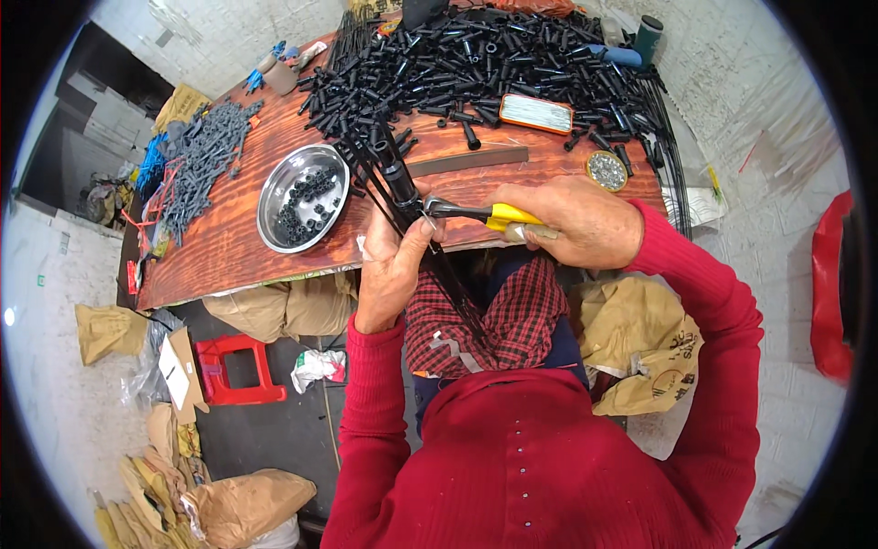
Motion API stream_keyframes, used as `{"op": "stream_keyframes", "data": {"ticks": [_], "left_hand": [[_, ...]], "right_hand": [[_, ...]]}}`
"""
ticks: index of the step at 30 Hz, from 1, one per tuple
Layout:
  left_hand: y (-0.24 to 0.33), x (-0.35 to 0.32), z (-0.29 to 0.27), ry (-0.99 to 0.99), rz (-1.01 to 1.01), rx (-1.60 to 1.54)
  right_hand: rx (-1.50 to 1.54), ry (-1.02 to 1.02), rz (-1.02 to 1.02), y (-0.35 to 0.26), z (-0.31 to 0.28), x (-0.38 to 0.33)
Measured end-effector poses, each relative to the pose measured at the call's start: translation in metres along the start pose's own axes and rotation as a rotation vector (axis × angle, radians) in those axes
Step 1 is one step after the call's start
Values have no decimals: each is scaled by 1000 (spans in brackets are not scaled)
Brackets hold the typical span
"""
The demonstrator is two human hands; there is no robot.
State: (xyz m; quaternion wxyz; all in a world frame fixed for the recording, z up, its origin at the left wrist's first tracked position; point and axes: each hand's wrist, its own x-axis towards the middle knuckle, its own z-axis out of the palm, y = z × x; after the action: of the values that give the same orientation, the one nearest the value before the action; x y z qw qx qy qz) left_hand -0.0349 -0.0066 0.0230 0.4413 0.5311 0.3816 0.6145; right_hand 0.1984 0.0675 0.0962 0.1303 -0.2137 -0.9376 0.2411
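My left hand is closed around a black umbrella frame, a tube with several thin black ribs. It is held tilted over the table's near edge, its lower end reaching down over my lap. In my right hand are pliers with yellow handles. Their metal jaws meet the frame beside my left thumb and fingertips. Whatever lies between the jaws is too small to make out. Left of the frame, a steel bowl holds small black ring-like parts. A red checked cloth covers my lap.
Black tubular parts are heaped along the reddish wooden table's far side. Grey parts lie piled at left. An orange-rimmed tray holds thin metal pins; a round tin holds small silvery pieces. A flat bar lies mid-table.
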Motion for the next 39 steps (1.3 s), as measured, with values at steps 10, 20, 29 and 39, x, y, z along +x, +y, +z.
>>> {"op": "stream_keyframes", "data": {"ticks": [10,20,29,39], "left_hand": [[3,1,1,6,-35,-120],[-10,2,-12,-27,-69,-285],[-14,3,-15,-7,-83,-397],[-10,-5,-15,25,-93,-347]], "right_hand": [[-6,89,-73,5,7,3],[443,91,61,11,59,1],[423,182,27,16,75,6],[876,-251,368,0,27,-3]]}}
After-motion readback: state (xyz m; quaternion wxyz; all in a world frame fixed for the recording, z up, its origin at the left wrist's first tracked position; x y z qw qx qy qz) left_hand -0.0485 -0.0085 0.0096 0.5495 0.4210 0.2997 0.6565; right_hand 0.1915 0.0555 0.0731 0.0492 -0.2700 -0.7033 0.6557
